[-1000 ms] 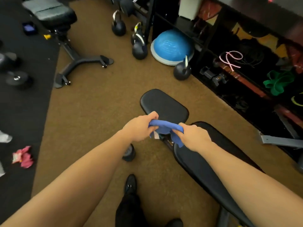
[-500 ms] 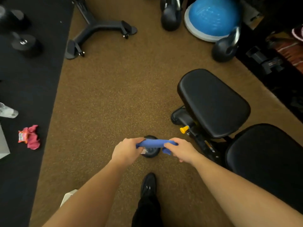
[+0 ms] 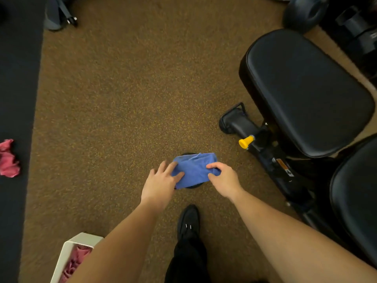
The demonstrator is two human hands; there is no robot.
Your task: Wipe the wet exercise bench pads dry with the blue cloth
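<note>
1. The blue cloth (image 3: 194, 170) is held up in the air in front of the person, over the brown floor (image 3: 126, 103).
2. The left hand (image 3: 161, 182) is at the cloth's 9 o'clock side. Its fingers lie mostly straight on the cloth, and the thumb is hidden, so I cannot tell if it pinches.
3. The right hand (image 3: 223, 179) is at the cloth's 3 o'clock side. Its thumb and fingers pinch the cloth's edge.
4. The cloth is bunched and folded, not spread flat.
5. A small round black thing (image 3: 191, 185) peeks out from under the cloth. I cannot tell what it is.
6. The black seat pad (image 3: 306, 88) of the bench is at 2 o'clock from the hands, well apart from the cloth.
7. A second black pad (image 3: 355, 197) is at 4 o'clock, at the picture's edge.
8. A yellow knob (image 3: 246, 141) sticks out of the bench frame, between the cloth and the seat pad.
9. A black shoe (image 3: 188, 221) stands on the floor at 6 o'clock, near the hands.
10. A white box (image 3: 67, 254) with pink cloth inside is at 7 o'clock.
11. A pink rag (image 3: 8, 159) lies on the black mat (image 3: 16, 78) at 9 o'clock.
</note>
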